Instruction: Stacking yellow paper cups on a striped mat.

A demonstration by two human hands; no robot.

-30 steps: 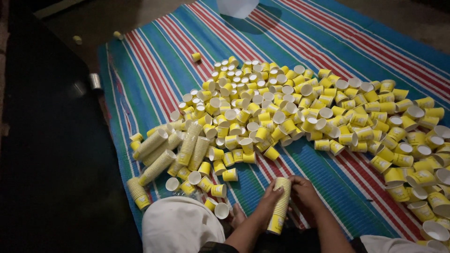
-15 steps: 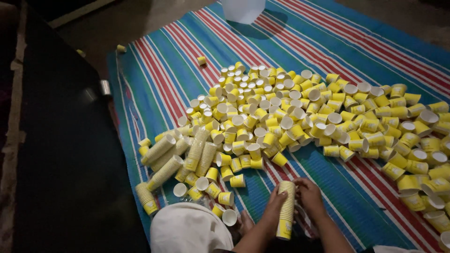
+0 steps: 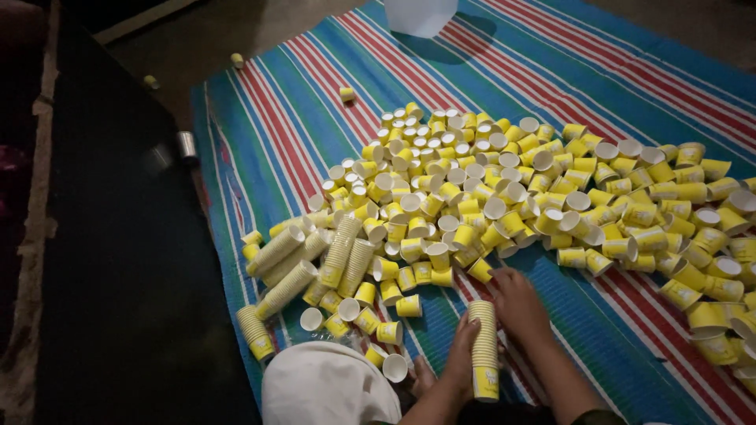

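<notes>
Striped in blue, red and white, the mat (image 3: 299, 118) covers the floor and carries a broad heap of loose yellow paper cups (image 3: 535, 197), most lying on their sides, some with white mouths turned upward. At the near edge of the heap the stack of nested cups (image 3: 483, 350) stands almost upright, its long axis vertical with a slight lean, the closed base of the lowest cup at the bottom and the open rim at the top. The left hand (image 3: 461, 362) wraps the stack's lower left side, fingers closed against it. The right hand (image 3: 520, 303) lies just beside the top of the stack, palm down over the mat and fingertips at the nearest loose cups; whether it grips a cup cannot be told.

To the left, several finished stacks (image 3: 315, 264) lie flat on the mat, long axes running diagonally from lower left to upper right, with single cups scattered around them. A white rounded object (image 3: 327, 386) sits close to the left forearm. Open mat shows to the right of the stack and beyond the heap toward a pale container (image 3: 421, 16) at the far end. The mat's left edge borders a dark floor (image 3: 118, 275), where a few stray cups (image 3: 236, 60) rest apart.
</notes>
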